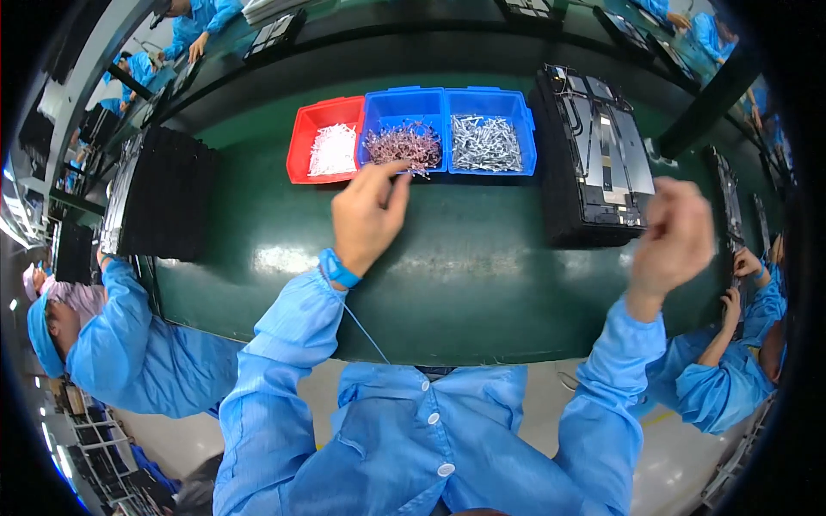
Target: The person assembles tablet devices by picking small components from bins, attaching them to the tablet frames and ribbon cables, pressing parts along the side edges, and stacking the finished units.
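Observation:
Three joined bins lie ahead of me: a red bin (pixel 297 155) of small white pieces (pixel 332 150), a middle blue bin (pixel 403 97) of small brownish-pink pieces (pixel 404 143), and a right blue bin (pixel 489 99) of silvery pieces (pixel 486 144). My left hand (pixel 366 215), with a blue wristband (pixel 338 269), is at the front rim of the middle bin. Its thumb and index finger are pinched; what lies between them is too small to make out. My right hand (pixel 675 241), slightly blurred, is curled beside the near right corner of an opened flat electronic device (pixel 602 142). Its fingertips are partly hidden.
The device tops a black stack (pixel 559 198) on the green table (pixel 465 292). Another black stack (pixel 176 193) stands at left. Co-workers in blue sit at left (pixel 120 344) and right (pixel 731 370); others work across the dark rail (pixel 413 56). A dark post (pixel 705 103) rises at right.

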{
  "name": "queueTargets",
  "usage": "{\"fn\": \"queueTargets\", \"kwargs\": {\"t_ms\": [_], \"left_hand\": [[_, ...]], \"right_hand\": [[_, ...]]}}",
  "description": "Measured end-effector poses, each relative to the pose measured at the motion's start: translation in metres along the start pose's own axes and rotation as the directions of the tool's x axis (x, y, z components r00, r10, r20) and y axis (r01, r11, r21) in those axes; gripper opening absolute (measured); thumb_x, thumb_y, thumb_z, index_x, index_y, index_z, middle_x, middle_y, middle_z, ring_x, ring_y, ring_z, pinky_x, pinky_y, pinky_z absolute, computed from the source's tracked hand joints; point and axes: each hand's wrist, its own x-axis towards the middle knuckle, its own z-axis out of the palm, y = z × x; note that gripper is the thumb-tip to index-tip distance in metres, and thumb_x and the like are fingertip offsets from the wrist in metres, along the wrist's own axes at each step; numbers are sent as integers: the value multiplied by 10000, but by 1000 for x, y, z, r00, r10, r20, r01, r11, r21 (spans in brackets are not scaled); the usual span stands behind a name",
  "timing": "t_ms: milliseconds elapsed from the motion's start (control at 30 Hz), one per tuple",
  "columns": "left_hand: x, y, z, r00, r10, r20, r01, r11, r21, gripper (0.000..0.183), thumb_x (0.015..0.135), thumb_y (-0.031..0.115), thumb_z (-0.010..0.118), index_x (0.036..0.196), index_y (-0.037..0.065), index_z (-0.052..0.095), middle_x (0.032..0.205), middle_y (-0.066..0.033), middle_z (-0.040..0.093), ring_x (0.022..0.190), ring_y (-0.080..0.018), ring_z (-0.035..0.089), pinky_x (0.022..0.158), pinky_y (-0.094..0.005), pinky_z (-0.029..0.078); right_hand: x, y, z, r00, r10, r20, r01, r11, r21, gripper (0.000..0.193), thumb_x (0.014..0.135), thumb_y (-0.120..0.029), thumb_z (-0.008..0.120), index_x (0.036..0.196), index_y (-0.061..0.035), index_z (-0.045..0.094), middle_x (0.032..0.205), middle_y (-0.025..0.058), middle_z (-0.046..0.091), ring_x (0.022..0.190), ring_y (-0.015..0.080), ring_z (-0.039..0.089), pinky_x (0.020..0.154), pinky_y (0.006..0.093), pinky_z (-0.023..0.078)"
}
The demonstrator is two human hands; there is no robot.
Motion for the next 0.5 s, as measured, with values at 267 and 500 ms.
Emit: {"fn": "queueTargets", "kwargs": {"t_ms": [267,500], "left_hand": [[29,-17,-8,995,-5,104,-21,968,250,185,865,98,717,1048,73,729,809,-96,530,691,-250,566,610,-384,463],[51,-21,1,983,106,153,-152,930,334,168,833,135,726,988,80,759,888,-109,557,873,-292,528,754,-410,426]], "right_hand": [[-102,23,90,659,221,719,-177,975,-137,160,862,-146,731,748,-38,701,617,68,600,491,211,570,454,347,422],[-110,36,95,627,255,736,-178,967,-184,150,880,-103,725,775,3,707,638,89,629,493,140,563,455,290,412]]}}
